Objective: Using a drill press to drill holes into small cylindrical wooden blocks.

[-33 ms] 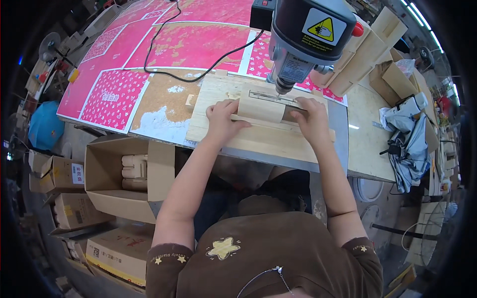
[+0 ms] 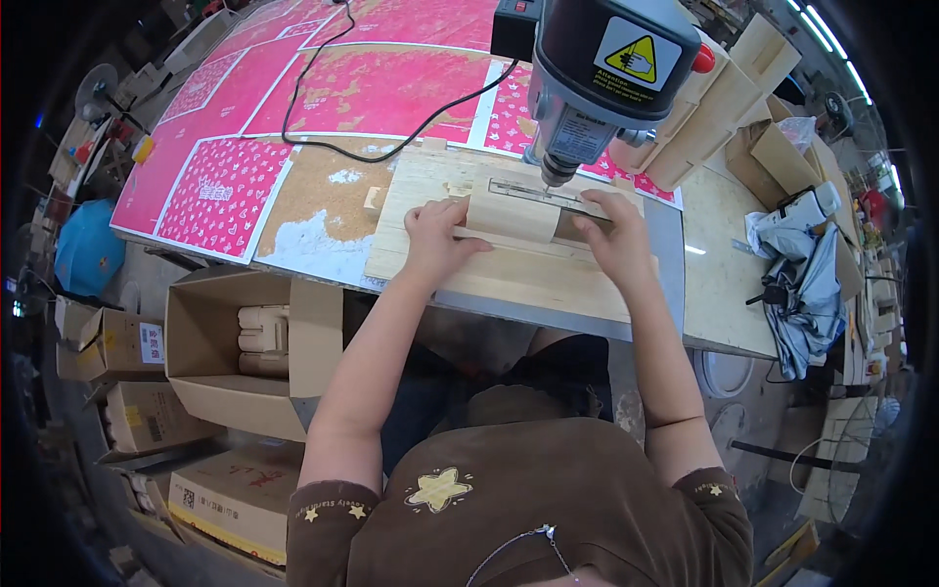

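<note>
right hand (image 2: pixel 611 227): shifted very slightly at its end of the work since the earlier frame; all else as it lay. brown shirt (image 2: pixel 567 489), star motifs, nearest the camera. left hand (image 2: pixel 437 235): clamped on the left end of a wooden block (image 2: pixel 511 219), thumb along the front, fingers behind. right hand again: clamped on the block's right end, thumb at a dark patch, fingers over the top. block: pale, rounded front, narrow dark-edged slot on top, lying on a wooden board (image 2: pixel 533 287) beneath the drill press (image 2: pixel 606 68), its chuck (image 2: pixel 559 172) above the slot; whether the bit touches, cannot tell. left of the person: open carton (image 2: pixel 230 399) containing pale wooden pieces (image 2: pixel 262 342). right: crumpled grey fabric bundle (image 2: pixel 807 293) at the table's edge. beyond the board: black cable (image 2: pixel 370 159) looped over pink printed sheets (image 2: pixel 220 201); tall wooden pieces (image 2: pixel 734 108) standing behind the press. farther left: blue umbrella (image 2: pixel 90 245), then a fan (image 2: pixel 98 88).
</note>
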Demonstrator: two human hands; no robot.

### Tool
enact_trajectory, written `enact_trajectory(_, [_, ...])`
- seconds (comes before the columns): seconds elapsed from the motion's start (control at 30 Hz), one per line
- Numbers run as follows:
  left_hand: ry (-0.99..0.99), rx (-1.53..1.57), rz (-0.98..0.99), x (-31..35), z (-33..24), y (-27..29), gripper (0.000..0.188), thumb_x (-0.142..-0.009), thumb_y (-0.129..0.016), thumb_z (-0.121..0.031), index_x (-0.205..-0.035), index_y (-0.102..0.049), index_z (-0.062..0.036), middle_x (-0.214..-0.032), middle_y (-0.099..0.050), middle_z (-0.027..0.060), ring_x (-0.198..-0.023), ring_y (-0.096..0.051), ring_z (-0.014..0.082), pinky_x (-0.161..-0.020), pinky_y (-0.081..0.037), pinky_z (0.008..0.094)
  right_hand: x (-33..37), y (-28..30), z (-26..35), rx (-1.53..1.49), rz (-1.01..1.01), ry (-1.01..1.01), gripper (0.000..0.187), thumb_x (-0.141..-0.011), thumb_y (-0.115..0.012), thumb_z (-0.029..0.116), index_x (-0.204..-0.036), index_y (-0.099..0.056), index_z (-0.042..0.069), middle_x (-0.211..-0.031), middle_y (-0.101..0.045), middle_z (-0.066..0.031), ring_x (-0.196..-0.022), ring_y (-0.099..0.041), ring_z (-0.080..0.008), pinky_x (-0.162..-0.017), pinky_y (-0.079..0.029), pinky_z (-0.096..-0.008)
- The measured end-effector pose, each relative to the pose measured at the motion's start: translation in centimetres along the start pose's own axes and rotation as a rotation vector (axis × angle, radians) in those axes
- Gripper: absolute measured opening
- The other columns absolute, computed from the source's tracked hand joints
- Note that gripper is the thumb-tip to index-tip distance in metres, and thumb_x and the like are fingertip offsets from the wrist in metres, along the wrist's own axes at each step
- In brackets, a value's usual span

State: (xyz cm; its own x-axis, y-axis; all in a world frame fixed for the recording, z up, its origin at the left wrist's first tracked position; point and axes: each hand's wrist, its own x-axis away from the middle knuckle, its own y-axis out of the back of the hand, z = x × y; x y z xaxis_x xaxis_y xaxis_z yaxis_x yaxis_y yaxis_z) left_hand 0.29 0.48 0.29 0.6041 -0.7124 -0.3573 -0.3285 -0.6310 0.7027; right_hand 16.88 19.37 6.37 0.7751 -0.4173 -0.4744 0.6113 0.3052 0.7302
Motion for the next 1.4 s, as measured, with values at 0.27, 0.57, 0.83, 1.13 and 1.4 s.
enact_trajectory(0.27, [-0.047, -0.01, 0.016, 0.2, 0.8, 0.2, 0.061, -0.057, -0.078, -0.028, -0.113, -0.058, -0.0166, -0.086, -0.056, -0.0006, -0.089, -0.051, 0.0186, -0.085, -0.025, 0.0374, -10.9, 10.5, 3.8, -0.269, -0.56, 0.109, 0.033, -0.085, -0.059, 0.024, -0.11, -0.056, 0.003, -0.092, -0.06, -0.0062, -0.084, -0.056, -0.0148, -0.074, -0.044, -0.0256])
enact_trajectory(0.57, [-0.074, -0.03, -0.001, 0.4, 0.9, 0.1, 0.058, -0.058, -0.077, -0.027, -0.112, -0.058, -0.0175, -0.082, -0.054, -0.0007, -0.087, -0.051, 0.0189, -0.084, -0.025, 0.0366, -11.2, 11.7, 6.4, 0.08, -0.374, 0.074, 0.032, -0.091, -0.048, 0.028, -0.087, -0.058, -0.002, -0.07, -0.055, -0.0054, -0.066, -0.051, -0.0114, -0.061, -0.04, -0.0244])
enact_trajectory(0.83, [-0.087, -0.045, -0.005, 0.3, 1.0, 0.1, 0.056, -0.058, -0.077, -0.028, -0.11, -0.059, -0.0173, -0.082, -0.053, -0.0007, -0.088, -0.05, 0.0189, -0.083, -0.025, 0.0368, -1.2, 7.3, 8.9, -0.067, -0.371, 0.092, 0.011, -0.085, -0.054, 0.006, -0.076, -0.059, 0.0, -0.058, -0.049, -0.012, -0.049, -0.048, -0.0227, -0.047, -0.035, -0.0311])
enact_trajectory(1.13, [-0.088, -0.056, 0.011, 0.0, 0.9, -0.1, 0.059, -0.057, -0.077, -0.028, -0.112, -0.058, -0.0184, -0.081, -0.052, -0.0009, -0.086, -0.049, 0.0193, -0.082, -0.026, 0.0367, 1.0, 1.0, 3.7, -0.063, -0.442, 0.174, 0.007, -0.081, -0.056, 0.003, -0.084, -0.061, 0.0, -0.067, -0.054, -0.0095, -0.058, -0.051, -0.0217, -0.054, -0.036, -0.0334])
enact_trajectory(1.4, [-0.063, -0.064, 0.007, 0.5, 0.6, -0.1, 0.058, -0.058, -0.077, -0.029, -0.111, -0.059, -0.0165, -0.085, -0.056, 0.0, -0.087, -0.051, 0.0194, -0.082, -0.026, 0.038, -5.8, 9.2, 8.6, -0.09, -0.514, 0.154, 0.019, -0.083, -0.056, 0.014, -0.07, -0.052, 0.0, -0.058, -0.048, -0.0125, -0.052, -0.049, -0.0233, -0.051, -0.038, -0.0323])
